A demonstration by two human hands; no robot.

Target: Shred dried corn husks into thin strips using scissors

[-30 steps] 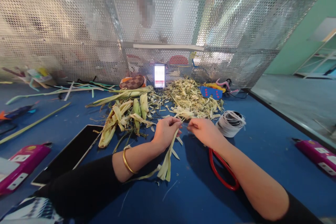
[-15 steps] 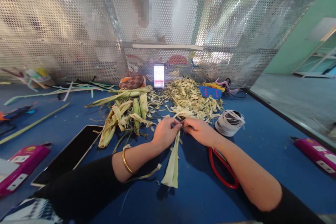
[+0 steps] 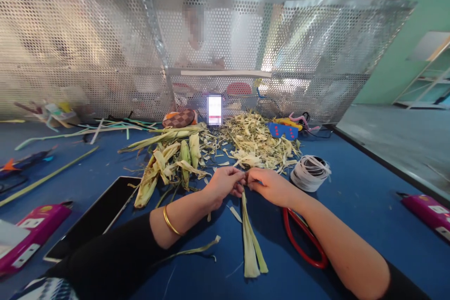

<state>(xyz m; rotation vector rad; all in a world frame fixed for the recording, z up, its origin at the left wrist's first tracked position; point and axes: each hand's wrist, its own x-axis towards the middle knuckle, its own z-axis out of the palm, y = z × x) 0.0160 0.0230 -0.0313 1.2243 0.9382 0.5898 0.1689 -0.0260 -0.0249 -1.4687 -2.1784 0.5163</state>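
Head view: the left hand [image 3: 221, 185] and right hand [image 3: 269, 186] meet over the blue bench [image 3: 351, 206], fingers of both pinched shut on the top of a corn husk strip [image 3: 250, 239] that hangs toward the person; red scissors [image 3: 302, 241] lie under the right forearm, husked corn [image 3: 168, 161] just left

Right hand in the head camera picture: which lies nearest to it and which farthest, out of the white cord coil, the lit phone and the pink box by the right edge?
From the right hand:
1. White cord coil, just to its right.
2. Lit phone, standing behind the husk scraps at the mesh screen.
3. Pink box, far right.
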